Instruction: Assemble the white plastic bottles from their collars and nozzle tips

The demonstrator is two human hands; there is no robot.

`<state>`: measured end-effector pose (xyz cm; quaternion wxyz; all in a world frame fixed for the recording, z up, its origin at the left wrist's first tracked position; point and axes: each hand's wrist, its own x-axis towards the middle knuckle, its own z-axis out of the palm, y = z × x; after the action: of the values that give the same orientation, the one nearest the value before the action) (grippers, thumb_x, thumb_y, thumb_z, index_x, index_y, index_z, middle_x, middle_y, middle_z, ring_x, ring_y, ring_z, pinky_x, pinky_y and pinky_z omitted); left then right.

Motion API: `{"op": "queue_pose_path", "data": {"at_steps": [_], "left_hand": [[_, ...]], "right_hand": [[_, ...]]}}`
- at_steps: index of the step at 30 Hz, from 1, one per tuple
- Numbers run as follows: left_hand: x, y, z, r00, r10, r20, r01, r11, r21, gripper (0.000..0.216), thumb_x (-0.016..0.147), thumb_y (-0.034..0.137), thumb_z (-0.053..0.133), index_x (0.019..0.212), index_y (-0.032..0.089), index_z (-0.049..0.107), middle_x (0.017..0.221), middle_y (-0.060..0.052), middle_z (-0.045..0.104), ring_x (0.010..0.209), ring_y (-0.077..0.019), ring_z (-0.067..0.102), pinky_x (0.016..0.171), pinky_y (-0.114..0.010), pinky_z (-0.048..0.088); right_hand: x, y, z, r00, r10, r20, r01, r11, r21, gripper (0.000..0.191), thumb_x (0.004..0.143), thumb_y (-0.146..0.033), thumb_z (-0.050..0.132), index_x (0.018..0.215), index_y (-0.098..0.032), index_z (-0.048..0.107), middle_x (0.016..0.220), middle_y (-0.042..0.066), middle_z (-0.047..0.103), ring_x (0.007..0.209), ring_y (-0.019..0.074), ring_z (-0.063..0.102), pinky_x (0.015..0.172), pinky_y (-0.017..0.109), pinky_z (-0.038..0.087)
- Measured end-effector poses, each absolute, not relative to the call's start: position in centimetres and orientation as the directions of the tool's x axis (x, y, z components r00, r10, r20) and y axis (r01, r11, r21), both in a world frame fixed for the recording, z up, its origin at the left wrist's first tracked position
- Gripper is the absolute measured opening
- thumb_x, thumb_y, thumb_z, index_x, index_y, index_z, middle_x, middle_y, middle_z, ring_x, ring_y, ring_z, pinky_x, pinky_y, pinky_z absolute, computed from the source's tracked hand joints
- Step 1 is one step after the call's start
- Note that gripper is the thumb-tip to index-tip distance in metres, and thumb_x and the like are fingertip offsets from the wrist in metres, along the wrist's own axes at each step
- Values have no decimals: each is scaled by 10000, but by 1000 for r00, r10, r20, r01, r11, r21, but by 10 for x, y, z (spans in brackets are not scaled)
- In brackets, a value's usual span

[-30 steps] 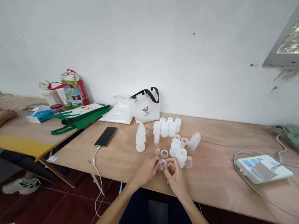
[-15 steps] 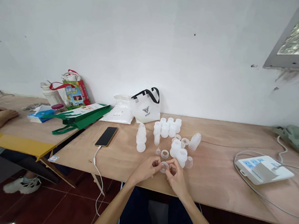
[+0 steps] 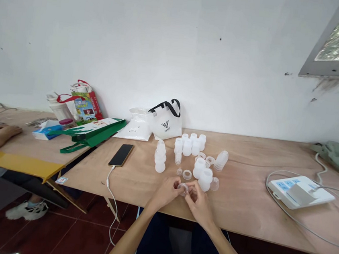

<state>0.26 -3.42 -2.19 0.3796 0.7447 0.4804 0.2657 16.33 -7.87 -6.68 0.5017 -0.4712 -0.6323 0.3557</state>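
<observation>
Near the table's front edge, my left hand [image 3: 168, 191] and my right hand [image 3: 197, 198] pinch a translucent plastic screw ring [image 3: 183, 189] between them. Whether another part sits inside the ring is too small to tell. Just beyond my fingers lie a loose ring [image 3: 187, 174] and a small clear nipple [image 3: 179, 171]. To the right stand small milky bottles [image 3: 205, 179], with a clear dome cap [image 3: 214, 184] beside them. Farther back are a group of several bottles [image 3: 187, 147], more loose rings [image 3: 210, 160] and a stack of caps [image 3: 221, 160] lying tilted. Stacked white pieces [image 3: 160, 158] lie to the left.
A phone [image 3: 121, 155] on a white cable lies left, near a green bag [image 3: 96, 131]. White bags [image 3: 166, 122] lean by the wall. At right is a white box [image 3: 300, 192] with cables. Another person's hand [image 3: 10, 130] rests on the neighbouring table [image 3: 20, 164].
Both my hands have shifted slightly left with the ring, which has turned a little between my fingers. The bottles and loose parts have stayed in place.
</observation>
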Motion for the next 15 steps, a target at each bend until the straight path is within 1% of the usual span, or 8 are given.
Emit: {"op": "queue_pose_path", "data": {"at_steps": [2, 4, 6, 8, 11, 15], "left_hand": [[3, -33, -24, 381, 924, 40, 519, -249, 818, 261, 844, 330, 591, 660, 194, 465, 630, 46, 478, 631, -134, 431, 606, -266, 291], [4, -31, -27, 364, 930, 60, 530, -259, 808, 255, 821, 300, 605, 641, 193, 461, 605, 50, 472, 619, -131, 428, 605, -267, 282], [6, -30, -28, 345, 936, 68, 543, -258, 799, 252, 806, 280, 615, 629, 192, 459, 592, 52, 477, 610, -129, 432, 607, -268, 276], [7, -30, -30, 331, 942, 65, 556, -250, 792, 250, 800, 273, 621, 626, 191, 461, 589, 51, 484, 606, -129, 437, 607, -268, 268], [8, -30, -31, 312, 948, 63, 595, -247, 765, 258, 799, 263, 618, 615, 193, 452, 580, 49, 483, 599, -132, 438, 604, -271, 255], [11, -31, -34, 261, 961, 87, 680, -247, 691, 254, 808, 253, 601, 620, 198, 439, 573, 43, 475, 584, -137, 431, 600, -285, 217]], "right_hand": [[164, -78, -68, -50, 957, 287, 236, 291, -927, 114, 970, -370, 569, 993, -259, 567, 806, 1, 693, 721, 195, 645, 673, 308, 497], [164, -77, -69, -43, 960, 275, 216, 278, -936, 121, 968, -379, 569, 978, -258, 555, 812, 1, 702, 658, 175, 619, 602, 284, 473], [164, -76, -70, -43, 965, 260, 202, 263, -943, 146, 971, -402, 565, 968, -257, 546, 802, -2, 699, 592, 152, 580, 518, 254, 419], [163, -76, -71, -46, 968, 247, 201, 251, -947, 164, 972, -418, 564, 964, -255, 540, 785, -7, 690, 544, 133, 541, 468, 235, 368], [163, -77, -71, -43, 970, 239, 202, 243, -949, 169, 976, -420, 555, 960, -254, 537, 761, -14, 680, 503, 115, 493, 446, 226, 339], [163, -79, -70, -44, 970, 239, 205, 243, -948, 160, 969, -414, 562, 961, -256, 536, 764, -17, 682, 508, 118, 490, 466, 234, 356]]}}
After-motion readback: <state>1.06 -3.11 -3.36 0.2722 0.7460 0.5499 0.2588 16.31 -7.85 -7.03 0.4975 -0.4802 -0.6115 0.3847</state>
